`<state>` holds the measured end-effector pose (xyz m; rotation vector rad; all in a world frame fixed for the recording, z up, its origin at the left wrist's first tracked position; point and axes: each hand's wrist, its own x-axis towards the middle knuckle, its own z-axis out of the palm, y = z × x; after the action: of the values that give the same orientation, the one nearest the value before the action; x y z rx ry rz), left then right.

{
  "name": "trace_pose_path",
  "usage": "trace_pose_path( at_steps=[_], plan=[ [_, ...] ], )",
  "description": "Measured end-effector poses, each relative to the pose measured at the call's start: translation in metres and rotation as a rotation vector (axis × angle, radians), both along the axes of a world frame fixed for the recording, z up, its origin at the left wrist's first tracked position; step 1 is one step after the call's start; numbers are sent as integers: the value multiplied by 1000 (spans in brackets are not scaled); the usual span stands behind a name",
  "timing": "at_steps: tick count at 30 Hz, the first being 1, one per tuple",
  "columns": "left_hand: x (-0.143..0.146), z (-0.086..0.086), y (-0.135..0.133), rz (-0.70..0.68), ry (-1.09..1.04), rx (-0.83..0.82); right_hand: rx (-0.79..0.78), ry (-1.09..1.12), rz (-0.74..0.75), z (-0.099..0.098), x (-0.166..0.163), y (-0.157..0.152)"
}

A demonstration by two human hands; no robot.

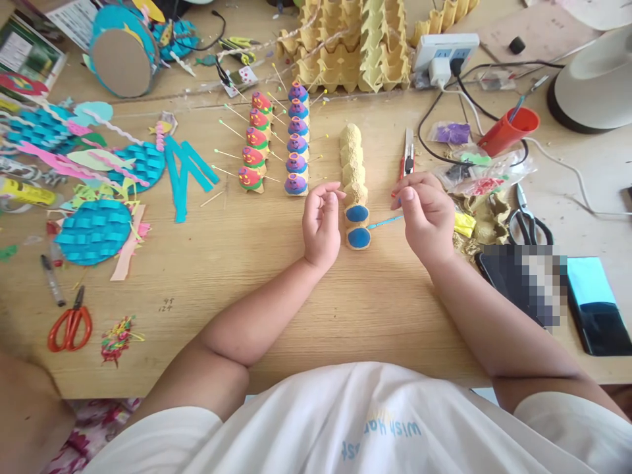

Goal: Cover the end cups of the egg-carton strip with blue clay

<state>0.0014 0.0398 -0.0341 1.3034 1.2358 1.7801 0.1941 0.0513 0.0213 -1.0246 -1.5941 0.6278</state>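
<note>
A strip of plain egg-carton cups (354, 172) lies on the wooden table (276, 276); its two nearest cups (357, 225) are painted blue. My left hand (320, 224) rests just left of the strip, fingers curled, fingertips touching its side. My right hand (427, 212) sits to the right, pinched on a thin brush (385, 222) whose blue tip points at the blue cups. Two finished rows stand further left: a purple and blue one (297, 138) and a red and green one (254, 141), both stuck with pins.
Egg cartons (355, 46), a power strip (444, 51) and a red cup (508, 130) stand at the back. A utility knife (407, 153) lies near my right hand. Scissors (528, 220), a phone (595, 304), blue paper crafts (93, 230) and red scissors (70, 324) lie around.
</note>
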Motion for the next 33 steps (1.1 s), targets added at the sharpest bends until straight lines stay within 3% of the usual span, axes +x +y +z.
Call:
trace_pose_path(
  at_steps=[8,12,21,33],
  plan=[
    [2,-3,2,5,12,-12,-243,174,61,-2,-22,8],
    [2,-3,-1,-2,18,-5,-260,189,29,-8,-35,10],
    [-7,9,-4,-129,444,226,-224,112,175,-10,-32,6],
    [-5,4,-3,-10,310,148,-268,124,339,-15,-32,6]
  ],
)
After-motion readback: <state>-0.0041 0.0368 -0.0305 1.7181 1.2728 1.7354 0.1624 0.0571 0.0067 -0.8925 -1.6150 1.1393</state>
